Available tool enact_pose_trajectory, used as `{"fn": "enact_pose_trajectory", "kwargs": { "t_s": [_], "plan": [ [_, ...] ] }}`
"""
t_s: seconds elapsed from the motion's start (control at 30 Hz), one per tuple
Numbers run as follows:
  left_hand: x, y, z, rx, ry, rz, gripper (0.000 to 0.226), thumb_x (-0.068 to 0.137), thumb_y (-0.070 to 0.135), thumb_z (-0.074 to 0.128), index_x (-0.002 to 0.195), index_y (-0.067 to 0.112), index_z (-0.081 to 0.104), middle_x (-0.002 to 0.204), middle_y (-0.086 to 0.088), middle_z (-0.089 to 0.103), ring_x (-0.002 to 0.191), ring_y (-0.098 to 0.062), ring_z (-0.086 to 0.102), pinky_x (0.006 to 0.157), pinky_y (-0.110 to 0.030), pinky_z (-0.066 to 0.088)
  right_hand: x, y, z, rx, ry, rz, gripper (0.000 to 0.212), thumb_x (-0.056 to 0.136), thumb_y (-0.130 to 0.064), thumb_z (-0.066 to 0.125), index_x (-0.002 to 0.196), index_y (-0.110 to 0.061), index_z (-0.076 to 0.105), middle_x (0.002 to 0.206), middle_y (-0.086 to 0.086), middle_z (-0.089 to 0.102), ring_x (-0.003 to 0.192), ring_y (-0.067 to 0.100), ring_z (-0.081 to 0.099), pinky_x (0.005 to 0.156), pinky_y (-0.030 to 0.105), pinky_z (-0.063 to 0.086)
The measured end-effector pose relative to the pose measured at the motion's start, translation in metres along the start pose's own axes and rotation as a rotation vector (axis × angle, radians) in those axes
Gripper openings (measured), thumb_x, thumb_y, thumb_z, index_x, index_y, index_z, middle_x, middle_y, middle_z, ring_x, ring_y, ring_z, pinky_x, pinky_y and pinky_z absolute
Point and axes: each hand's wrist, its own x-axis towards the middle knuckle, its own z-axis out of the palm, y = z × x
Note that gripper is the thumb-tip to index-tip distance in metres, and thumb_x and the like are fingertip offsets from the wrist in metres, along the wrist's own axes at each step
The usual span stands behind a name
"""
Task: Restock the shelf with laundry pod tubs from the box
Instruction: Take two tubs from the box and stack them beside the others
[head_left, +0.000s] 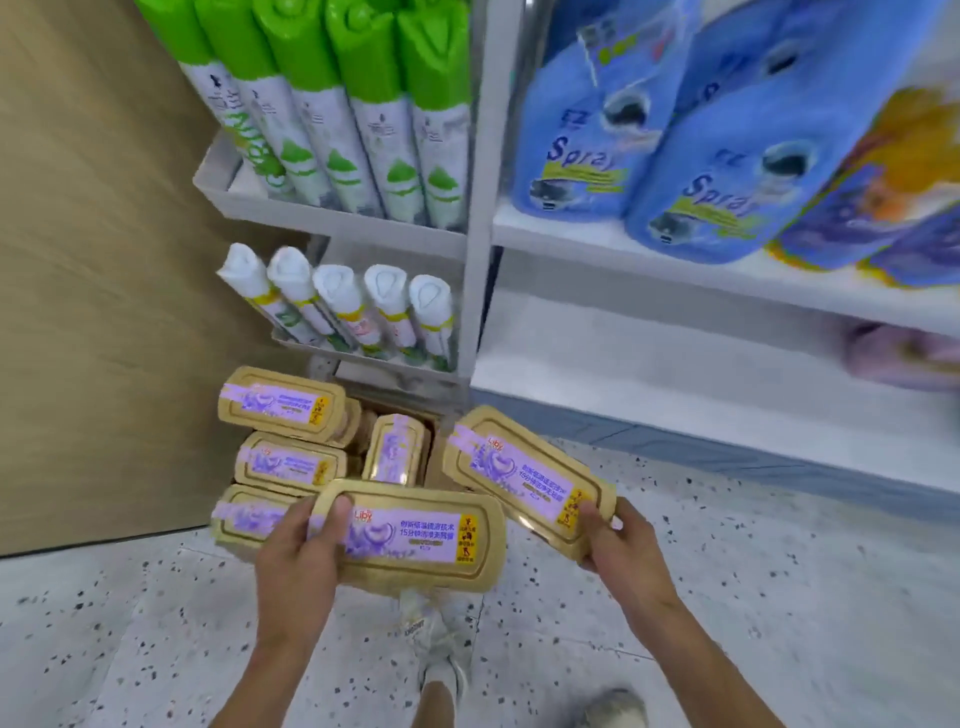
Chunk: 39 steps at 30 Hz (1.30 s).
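My left grip (296, 561) and right grip (623, 540) each clasp one of two gold oblong plastic tubs (415, 540). Four more tubs (291, 462) wait at ten o'clock, so I judge much restocking remains.

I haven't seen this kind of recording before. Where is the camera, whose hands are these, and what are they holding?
There is no machine here. A person wears one wide-angle camera on the head, looking forward and down, so this single picture shows their own arms. The left hand holds one end of a gold tub with a purple label, thumb on the lid. The right hand holds the end of a second tub, tilted beside the first. Just beyond them is a brown box with more tubs of the same kind. To the right is a white shelf above the speckled floor. Higher shelves carry green-capped cans and blue bottles. The person's shoe shows below.
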Motion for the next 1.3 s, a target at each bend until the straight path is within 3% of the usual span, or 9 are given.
{"fn": "enact_pose_trajectory", "kwargs": {
  "t_s": [0.07,0.17,0.3,0.4,0.57,0.63,0.8,0.9,1.3],
  "plan": [
    [-0.021,0.010,0.043,0.011,-0.036,0.007,0.014,0.095,0.036,0.070,0.082,0.038,0.070,0.081,0.004,0.063,0.079,-0.018,0.060,0.080,-0.042,0.052,0.003,0.015,-0.048,0.051,0.055,0.021,0.010,0.101,-0.032,0.056,0.098,-0.027,0.065,0.095,0.001,0.075,0.091,0.023,0.072,0.085,0.047,0.061],
    [-0.059,0.029,0.107,0.040,-0.112,0.011,0.007,0.097,0.038,0.066,0.092,0.037,0.071,0.084,0.008,0.061,0.079,-0.013,0.058,0.087,-0.042,0.050,0.002,0.038,-0.121,0.124,0.147,0.028,0.012,0.101,-0.029,0.056,0.101,-0.023,0.066,0.096,0.004,0.074,0.090,0.024,0.072,0.081,0.045,0.062],
    [-0.118,0.051,0.183,0.043,-0.203,0.070,0.015,0.099,0.030,0.064,0.084,0.032,0.062,0.083,0.018,0.055,0.078,0.000,0.051,0.077,-0.020,0.039,-0.002,0.069,-0.217,0.195,0.257,0.051,0.017,0.099,-0.030,0.059,0.100,-0.016,0.067,0.093,0.009,0.075,0.086,0.029,0.072,0.084,0.049,0.061],
    [-0.141,0.052,0.233,0.082,-0.216,0.095,0.017,0.095,0.042,0.066,0.082,0.032,0.071,0.081,0.017,0.070,0.088,-0.003,0.066,0.079,-0.030,0.044,0.000,0.087,-0.282,0.228,0.335,0.046,0.015,0.098,-0.030,0.061,0.097,-0.016,0.067,0.092,0.008,0.073,0.091,0.030,0.071,0.085,0.052,0.060],
    [-0.176,0.074,0.311,-0.001,-0.298,0.063,0.025,0.096,0.039,0.065,0.105,0.015,0.068,0.095,-0.002,0.070,0.075,-0.009,0.070,0.045,-0.006,0.046,0.017,0.095,-0.367,0.213,0.424,0.049,0.018,0.099,-0.030,0.060,0.105,-0.015,0.068,0.095,0.010,0.073,0.083,0.027,0.070,0.075,0.042,0.062],
    [-0.175,0.075,0.342,-0.036,-0.306,0.044,0.043,0.092,0.045,0.069,0.121,0.014,0.066,0.110,-0.008,0.073,0.087,-0.021,0.073,0.051,-0.017,0.057,0.029,0.092,-0.393,0.197,0.442,0.049,0.019,0.100,-0.027,0.057,0.108,-0.014,0.068,0.093,0.008,0.073,0.084,0.028,0.070,0.076,0.043,0.062],
    [-0.166,0.080,0.407,-0.086,-0.263,-0.007,0.012,0.096,0.035,0.068,0.102,0.024,0.065,0.099,-0.001,0.072,0.087,-0.022,0.073,0.064,-0.033,0.061,0.066,0.073,-0.437,0.211,0.448,0.057,0.014,0.101,-0.024,0.056,0.107,-0.016,0.065,0.089,0.003,0.071,0.083,0.024,0.069,0.072,0.036,0.058],
    [-0.158,0.087,0.436,-0.106,-0.228,-0.015,0.009,0.098,0.031,0.066,0.089,0.028,0.065,0.093,-0.006,0.074,0.085,-0.025,0.074,0.056,-0.031,0.061,0.094,0.063,-0.456,0.187,0.420,0.058,0.017,0.100,-0.026,0.057,0.107,-0.014,0.066,0.087,0.004,0.071,0.082,0.024,0.069,0.076,0.038,0.060],
    [-0.099,0.054,0.523,-0.172,-0.081,0.001,0.020,0.097,0.027,0.068,0.108,0.010,0.069,0.088,-0.004,0.076,0.085,-0.022,0.075,0.050,-0.027,0.061,0.229,0.069,-0.505,0.055,0.246,-0.018,0.031,0.097,-0.027,0.064,0.122,-0.009,0.068,0.092,0.003,0.074,0.079,0.015,0.070,0.062,0.024,0.056]
  ]
}}
